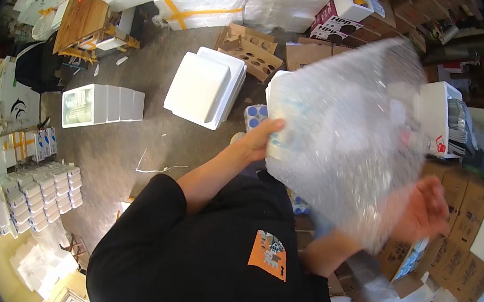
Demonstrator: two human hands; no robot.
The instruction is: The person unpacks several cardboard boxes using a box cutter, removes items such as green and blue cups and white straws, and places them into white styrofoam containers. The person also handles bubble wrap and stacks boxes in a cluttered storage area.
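Observation:
A large clear plastic sheet or bag (pixel 345 132), which looks like bubble wrap, spreads in front of me and is blurred by motion. My left hand (pixel 257 143) grips its left edge, thumb on the near face. At its lower right, my right hand (pixel 424 211) is blurred, and the plastic covers part of the hand and wrist. Whether those fingers hold any of it is unclear. Behind the sheet's upper left corner shows the edge of a white foam box (pixel 270 86). Beside my left hand is a pack of blue-capped bottles (pixel 256 115).
Stacked white foam lids or boxes (pixel 197 88) stand on the floor ahead, with a row of foam boxes (pixel 114 109) further left. Cardboard dividers (pixel 252 54) lie beyond. Brown cartons (pixel 467 217) line the right side. A foam box with silvery packs (pixel 439 113) stands at right.

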